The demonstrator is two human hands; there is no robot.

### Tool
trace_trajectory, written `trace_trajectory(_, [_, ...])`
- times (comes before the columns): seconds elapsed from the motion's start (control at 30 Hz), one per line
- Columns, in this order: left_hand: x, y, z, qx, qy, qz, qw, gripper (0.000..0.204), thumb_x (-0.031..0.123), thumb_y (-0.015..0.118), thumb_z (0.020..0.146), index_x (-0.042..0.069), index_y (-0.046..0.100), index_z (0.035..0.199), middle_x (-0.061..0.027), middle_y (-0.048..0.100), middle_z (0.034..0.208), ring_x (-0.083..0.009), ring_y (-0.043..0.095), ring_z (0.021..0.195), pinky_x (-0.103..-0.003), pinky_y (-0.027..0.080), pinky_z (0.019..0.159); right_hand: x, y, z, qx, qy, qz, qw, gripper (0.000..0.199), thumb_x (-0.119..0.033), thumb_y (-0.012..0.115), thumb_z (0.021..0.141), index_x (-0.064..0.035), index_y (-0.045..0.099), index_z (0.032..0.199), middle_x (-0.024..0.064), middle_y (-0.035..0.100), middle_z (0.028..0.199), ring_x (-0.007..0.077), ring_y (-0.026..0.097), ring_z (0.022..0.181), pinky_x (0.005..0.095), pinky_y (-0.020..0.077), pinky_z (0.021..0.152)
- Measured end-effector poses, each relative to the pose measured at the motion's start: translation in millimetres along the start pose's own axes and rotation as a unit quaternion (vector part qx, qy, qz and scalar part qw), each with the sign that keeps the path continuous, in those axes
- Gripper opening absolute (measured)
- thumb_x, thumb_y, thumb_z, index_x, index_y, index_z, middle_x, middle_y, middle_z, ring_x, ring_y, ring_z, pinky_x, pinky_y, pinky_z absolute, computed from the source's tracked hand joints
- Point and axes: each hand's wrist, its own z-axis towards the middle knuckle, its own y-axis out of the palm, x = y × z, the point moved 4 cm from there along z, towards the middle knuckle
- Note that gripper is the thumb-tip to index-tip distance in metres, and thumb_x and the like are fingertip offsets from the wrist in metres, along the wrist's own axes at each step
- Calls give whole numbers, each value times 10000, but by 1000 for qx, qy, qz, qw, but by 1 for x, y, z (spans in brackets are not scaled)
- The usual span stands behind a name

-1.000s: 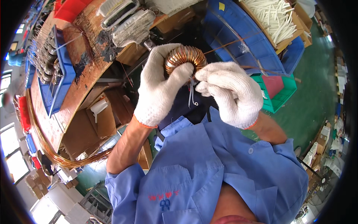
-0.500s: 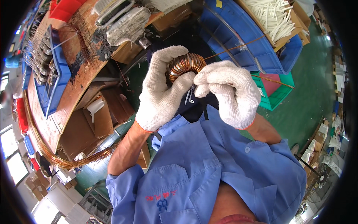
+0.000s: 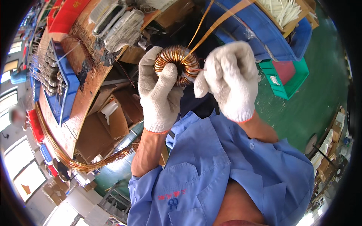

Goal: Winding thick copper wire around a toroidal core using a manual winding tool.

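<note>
A ring-shaped coil [image 3: 164, 57], wound closely with copper wire, is gripped in my white-gloved left hand [image 3: 160, 100], the thumb lying over its front near the hole. Just to the right, my gloved right hand [image 3: 232, 81] is raised with curled fingers. A short stretch of copper wire [image 3: 200, 70] runs from the coil's right side to its fingertips, which pinch it. From the coil's top, a long loop of copper wire [image 3: 222, 19] rises past the upper edge of the view; one strand looks wide and blurred.
On the left, a wooden bench [image 3: 90, 84] carries a blue bin [image 3: 69, 90] of wired parts and a grey tape-wrapped device [image 3: 124, 32]. A bundle of long copper wires [image 3: 85, 165] hangs below it. Blue crates [image 3: 260, 41] and a green crate [image 3: 292, 88] stand on the right.
The coil has turned so its hole shows, and shifted slightly left. My right hand has drawn away from it. The long wire, which stretched to the right, now rises upward.
</note>
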Motion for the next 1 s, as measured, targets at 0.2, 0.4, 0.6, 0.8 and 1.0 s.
trace_trajectory(0.2, [3,2,14,-116,-115,61,985,635,-9,741,918,-102,516,1504,-197,727,1322,-266,761,1145,-398,627,1043,-14,-9,33,-3,111,22,994,97,-72,591,1137,20,592,1107,90,614,804,140,573,569,343,607,525])
trace_trajectory(0.4, [-6,6,16,-68,-107,50,991,520,54,773,978,-77,580,1443,-188,763,1239,-254,769,1121,-409,646,1001,-16,-14,40,2,107,14,994,98,-68,612,1110,28,604,1094,77,604,794,113,550,550,345,600,505])
trace_trajectory(0.6, [11,1,10,-38,-44,15,998,337,58,728,1017,-68,636,1315,-179,770,1144,-338,792,1086,-447,656,997,-67,-34,63,32,-69,-13,997,201,-223,596,1125,-76,586,988,5,514,823,129,502,637,319,494,598])
trace_trajectory(0.8, [19,-6,11,-29,-84,-58,994,329,80,727,1024,-51,655,1317,-167,768,1144,-314,784,1056,-451,643,1006,-16,-18,45,-56,159,-358,918,278,-225,712,1084,36,739,1179,59,738,940,89,673,712,276,559,628])
trace_trajectory(1.0, [19,-3,2,-56,-82,-45,994,346,103,734,1029,-33,661,1339,-198,766,1209,-325,784,1073,-463,645,1002,1,-18,46,-61,186,-254,947,265,-221,715,1073,38,760,1044,42,698,787,59,590,567,266,479,515])
